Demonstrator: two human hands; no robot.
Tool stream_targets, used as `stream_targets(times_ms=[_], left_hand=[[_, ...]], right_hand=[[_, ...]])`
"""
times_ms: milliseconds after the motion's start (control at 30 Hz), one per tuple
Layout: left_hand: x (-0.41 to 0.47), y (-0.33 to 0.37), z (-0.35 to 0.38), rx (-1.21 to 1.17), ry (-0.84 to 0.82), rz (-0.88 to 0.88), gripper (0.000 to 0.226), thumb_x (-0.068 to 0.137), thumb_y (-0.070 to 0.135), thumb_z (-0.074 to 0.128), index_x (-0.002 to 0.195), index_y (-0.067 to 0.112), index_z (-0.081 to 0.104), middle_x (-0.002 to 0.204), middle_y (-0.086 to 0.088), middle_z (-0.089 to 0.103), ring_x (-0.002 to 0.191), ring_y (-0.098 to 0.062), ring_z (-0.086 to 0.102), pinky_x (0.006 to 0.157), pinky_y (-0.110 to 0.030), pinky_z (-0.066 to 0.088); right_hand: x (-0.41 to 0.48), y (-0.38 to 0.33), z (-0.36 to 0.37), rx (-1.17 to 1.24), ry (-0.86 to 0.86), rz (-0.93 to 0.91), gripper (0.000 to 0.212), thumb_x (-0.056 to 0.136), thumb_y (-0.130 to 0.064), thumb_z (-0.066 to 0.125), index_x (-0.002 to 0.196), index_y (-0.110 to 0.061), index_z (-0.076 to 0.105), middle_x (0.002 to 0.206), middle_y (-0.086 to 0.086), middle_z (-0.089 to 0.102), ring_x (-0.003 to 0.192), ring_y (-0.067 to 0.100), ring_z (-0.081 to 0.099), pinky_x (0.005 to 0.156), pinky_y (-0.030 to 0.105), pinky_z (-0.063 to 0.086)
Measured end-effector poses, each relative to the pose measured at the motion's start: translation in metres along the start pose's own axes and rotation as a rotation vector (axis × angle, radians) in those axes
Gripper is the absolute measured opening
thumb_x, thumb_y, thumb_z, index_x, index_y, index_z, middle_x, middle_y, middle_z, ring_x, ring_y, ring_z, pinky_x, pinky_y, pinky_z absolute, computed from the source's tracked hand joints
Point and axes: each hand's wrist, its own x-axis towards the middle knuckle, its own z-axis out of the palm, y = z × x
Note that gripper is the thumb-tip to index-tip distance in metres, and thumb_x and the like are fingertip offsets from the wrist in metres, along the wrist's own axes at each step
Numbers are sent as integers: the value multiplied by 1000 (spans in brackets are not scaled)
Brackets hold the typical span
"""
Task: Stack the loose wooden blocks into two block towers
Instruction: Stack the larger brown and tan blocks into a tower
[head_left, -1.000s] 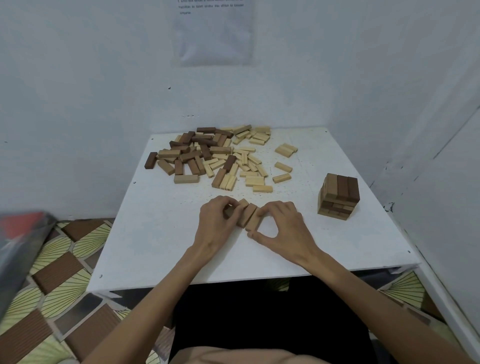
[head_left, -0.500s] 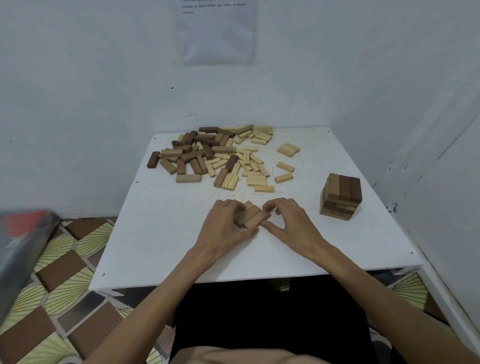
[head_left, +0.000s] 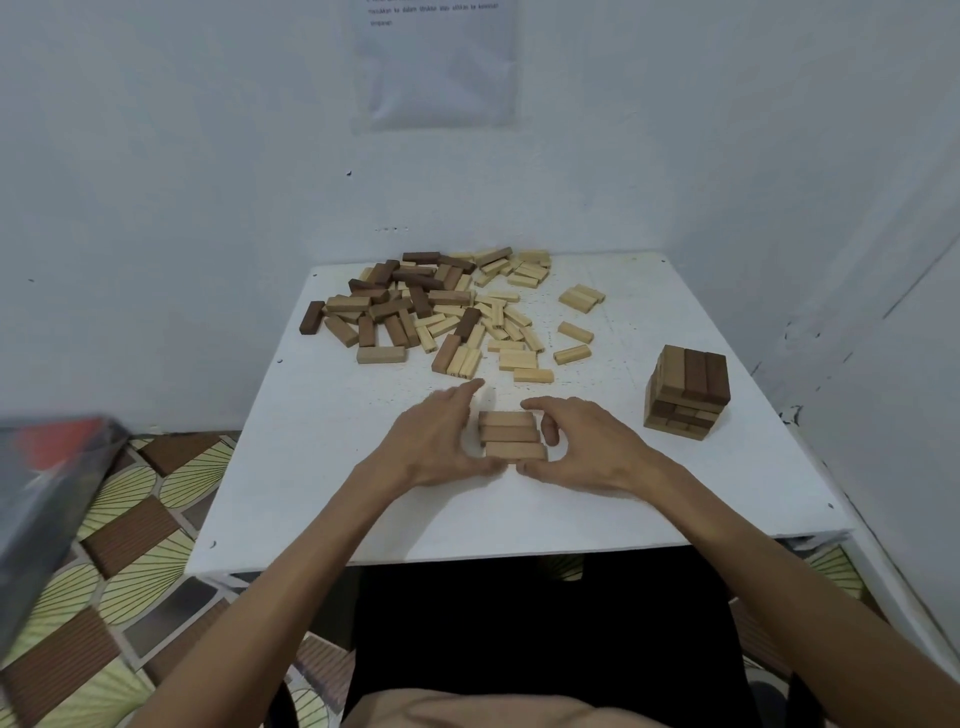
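Blocks (head_left: 511, 435), skewed a moment ago, are being squared on the table (head_left: 363, 509), pushed by the straight-fingered left hand (head_left: 431, 447) and cupped by the curl-fingered right hand (head_left: 582, 441). A second base is probably being begun beside the first tower (head_left: 685, 395).
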Motion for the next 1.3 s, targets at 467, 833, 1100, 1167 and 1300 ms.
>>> stream_targets(times_ms=[467,833,1100,1167,1300], left_hand=[[13,5,-15,-87,-210,14,62,80,37,83,131,14,56,99,3,67,90,-18,61,83,-38,55],[19,7,-20,-21,-270,29,54,81,38,83,122,17,55,99,2,62,84,-14,56,66,-27,42],[21,11,-23,20,-297,9,52,82,37,83,120,15,56,96,3,59,82,-16,56,67,-29,45],[20,11,-24,8,-290,8,58,82,42,82,127,16,56,100,2,62,85,-15,58,73,-31,50],[14,6,-21,120,-174,41,92,76,62,78,151,27,38,119,10,55,113,-16,54,87,-36,48]], right_hand=[[26,-12,-19,18,-203,56,74,76,-49,88,137,-25,54,96,-5,67,85,6,57,69,25,41],[35,-17,-23,-35,-265,104,73,71,-52,90,128,-26,54,100,-5,59,96,12,49,71,30,40],[35,-26,-27,-65,-275,137,72,71,-47,91,128,-22,54,100,-6,53,97,17,56,68,27,42],[34,-26,-27,-54,-279,150,71,72,-47,91,128,-23,54,103,-3,53,98,17,55,70,29,43],[31,-28,-27,-51,-258,144,68,73,-45,91,127,-23,56,99,-5,54,94,15,53,69,29,41]])
